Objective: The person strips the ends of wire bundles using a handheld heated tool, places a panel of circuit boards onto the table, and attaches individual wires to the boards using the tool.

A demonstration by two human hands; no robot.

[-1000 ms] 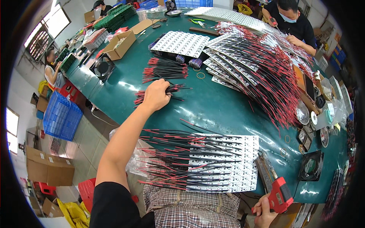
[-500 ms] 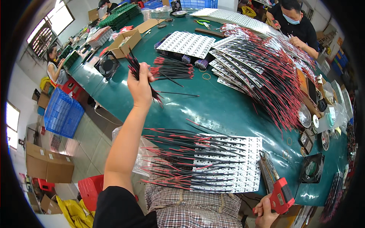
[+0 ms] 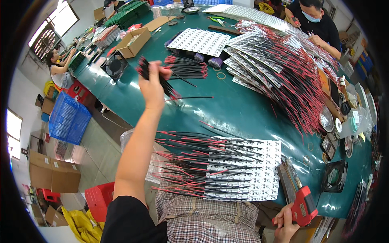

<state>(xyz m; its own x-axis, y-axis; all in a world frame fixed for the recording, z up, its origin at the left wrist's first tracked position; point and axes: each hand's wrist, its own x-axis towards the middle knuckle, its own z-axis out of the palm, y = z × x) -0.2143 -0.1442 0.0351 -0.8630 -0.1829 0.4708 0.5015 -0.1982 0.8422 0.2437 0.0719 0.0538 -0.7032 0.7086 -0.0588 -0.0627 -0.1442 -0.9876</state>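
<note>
Here is the bundle of black wires with red ends (image 3: 144, 69), up above the far-left part of the green counter (image 3: 239, 109), and the left hand (image 3: 153, 89) is clamped around it, a little blurred, wire ends poking out on both sides. Just right of that hand, a loose heap of the same wires (image 3: 186, 68) lies on the counter, with one single wire (image 3: 191, 97) stretched out on the near side of it. Down at the near edge, the right hand (image 3: 286, 223) has its fingers wrapped around a red soldering tool (image 3: 304, 206), its tip pointing away to the far left, next to a dark metal bar (image 3: 286, 183). Between the two forearms sits a white board (image 3: 263, 170), a whole row of red-tipped black wires (image 3: 182, 165) fanning out from it to the left. Farther off, another white board (image 3: 198, 41) rests on purple bundles (image 3: 215, 62), and to its right, a big heap of wired boards (image 3: 279, 87) spreads wide. A black fan (image 3: 334, 176) stands at the right, a second fan (image 3: 114, 68) at the far left, just beside an open cardboard box (image 3: 133, 43). At the far right, a co-worker in black (image 3: 330, 32) bends over the counter, while a blue crate (image 3: 69, 121) sits down at the left.
</note>
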